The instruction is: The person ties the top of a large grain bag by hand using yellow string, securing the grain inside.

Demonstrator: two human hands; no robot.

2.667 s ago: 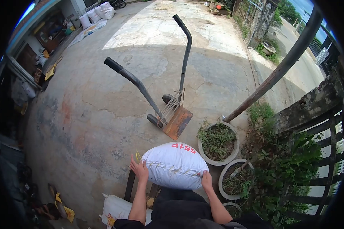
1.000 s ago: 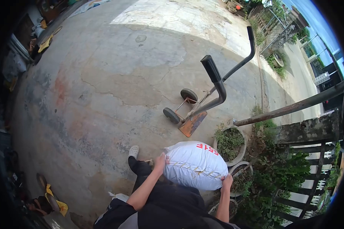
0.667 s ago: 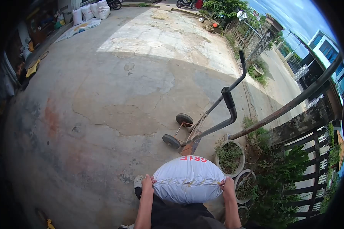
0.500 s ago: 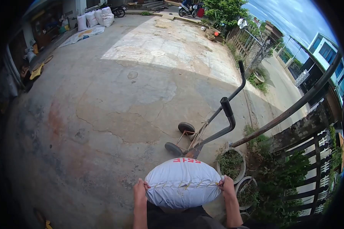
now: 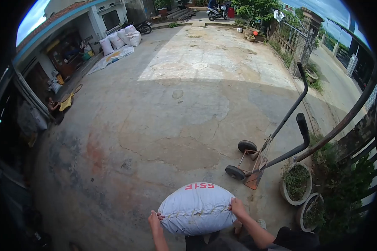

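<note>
The full white woven plastic sack, printed in red on its top, sits at 6 o'clock in the view. It is clear of the ground and held against the person's front. The left hand is at the sack's 9 o'clock end with its fingers curled tight into the stitched seam. The right hand is at the 3 o'clock end and grips the same seam, thumb on top. Both hands carry the load, and nothing else props it.

As things lie, the lift is done: the sack is up and rests on nothing.

The rusty steel 2-wheeled hand truck stands near, at 2 o'clock from the sack. Its orange toe plate is on the cracked grey concrete yard and is bare. Its 2 black-gripped handles lean away toward 1 o'clock, and neither hand touches it.

Just past the truck, at 3 o'clock, are 2 round concrete planters with weeds. A slanting metal pole rises above them.

Far off at 11 o'clock, a heap of white sacks lies by the building, well apart from the person.
</note>
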